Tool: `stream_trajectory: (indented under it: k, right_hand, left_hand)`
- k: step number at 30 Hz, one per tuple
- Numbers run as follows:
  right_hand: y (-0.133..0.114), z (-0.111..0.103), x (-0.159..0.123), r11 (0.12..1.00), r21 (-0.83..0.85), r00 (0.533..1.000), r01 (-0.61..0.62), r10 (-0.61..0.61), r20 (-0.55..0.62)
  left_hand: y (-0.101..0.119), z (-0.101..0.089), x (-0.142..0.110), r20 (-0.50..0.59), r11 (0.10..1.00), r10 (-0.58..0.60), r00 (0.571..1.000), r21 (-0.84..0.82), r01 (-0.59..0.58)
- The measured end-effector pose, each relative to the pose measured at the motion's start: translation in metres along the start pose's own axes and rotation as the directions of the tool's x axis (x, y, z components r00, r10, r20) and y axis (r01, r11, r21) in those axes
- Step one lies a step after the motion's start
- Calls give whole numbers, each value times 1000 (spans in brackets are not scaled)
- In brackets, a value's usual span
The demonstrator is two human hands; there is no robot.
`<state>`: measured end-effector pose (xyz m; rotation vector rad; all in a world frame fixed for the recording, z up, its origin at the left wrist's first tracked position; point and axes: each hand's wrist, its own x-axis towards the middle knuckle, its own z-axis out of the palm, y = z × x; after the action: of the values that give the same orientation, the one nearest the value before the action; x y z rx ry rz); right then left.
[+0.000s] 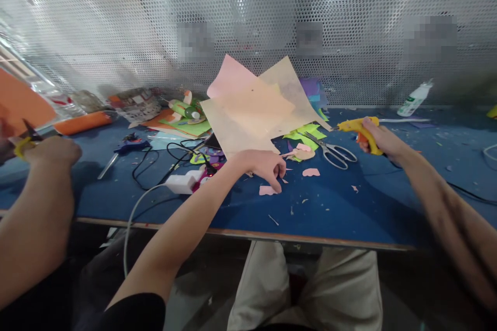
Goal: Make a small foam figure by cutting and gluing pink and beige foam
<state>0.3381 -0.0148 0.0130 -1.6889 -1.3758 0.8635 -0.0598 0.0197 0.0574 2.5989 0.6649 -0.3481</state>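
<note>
My right hand [378,137] is wrapped around a yellow hot glue gun [359,125], its nozzle pointing left. My left hand [267,165] hovers low over the table with curved fingers apart and nothing visible between them. One fingertip of it is at the edge of a small pink paper piece [266,191]; whether it touches is unclear. Another pink paper scrap [311,171] lies to its right. Just beyond are a beige oval piece [303,154] with pink paper on it and a pair of scissors [336,154], blades pointing to the back left.
Large pink and cream sheets [248,114] rise behind my left hand. A white charger plug [180,183] and cables lie by my left forearm. A blue glue gun [130,146] and a co-worker's hand [54,152] with yellow-handled scissors are at left. A white bottle [414,99] stands back right.
</note>
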Motion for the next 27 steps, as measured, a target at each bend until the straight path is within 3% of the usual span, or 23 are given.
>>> stream_trajectory:
  k: [3, 6, 11, 15, 17, 20, 24, 27]
  right_hand:
    - [2, 0, 3, 978, -130, 986, -163, 167, 24]
    - [5, 1, 10, 888, -389, 963, -244, 268, 7]
    - [6, -3, 16, 659, -708, 967, -254, 159, -199]
    - [0, -10, 9, 634, -735, 955, -240, 20, -295]
    - [-6, -9, 3, 663, -730, 940, -169, -115, -322]
    - [-18, 4, -9, 729, -684, 900, -12, -291, -325]
    - [-35, 35, -24, 792, -553, 892, 257, -415, -180]
    - [-45, 57, -33, 773, -486, 881, 407, -473, -15]
  left_hand:
    - [0, -3, -2, 92, 999, -11, 996, -52, 16]
    - [3, -1, -1, 106, 999, -24, 994, -32, 28]
    - [2, 4, 0, 83, 998, 19, 996, -67, -13]
    - [2, 3, -1, 89, 995, 77, 993, -71, -71]
    - [5, 1, -1, 12, 990, 123, 992, -67, -122]
    - [12, 2, 3, -240, 975, 176, 955, -94, -204]
    - [19, 15, 20, -576, 948, 78, 814, -211, -240]
    - [19, 31, 37, -701, 928, -34, 712, -288, -238]
